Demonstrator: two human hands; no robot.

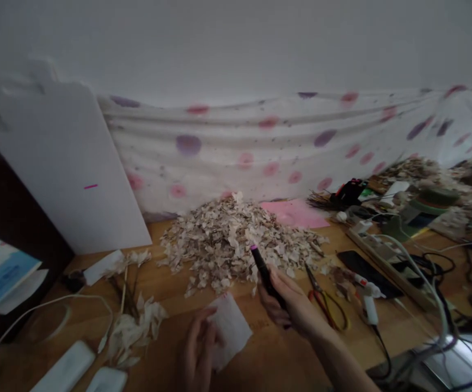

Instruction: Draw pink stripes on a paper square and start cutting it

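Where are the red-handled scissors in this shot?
In the head view, the red-handled scissors lie on the wooden table, right of the right hand and just below the pale flake pile.

Both hands are bare and reach forward low in the view. The right hand (pixel 287 302) sits higher and further out, its fingers curled tightly into a closed grip, the knuckles turned up and the wrist slightly bent. Behind it, the right forearm (pixel 339 362) slants in from the lower right corner, bare and cut off by the frame. The left hand (pixel 198 351) stays nearer the bottom edge, upright and apart from the other hand, its fingers (pixel 197 340) pointing up and gently bent — the thumb is hidden.
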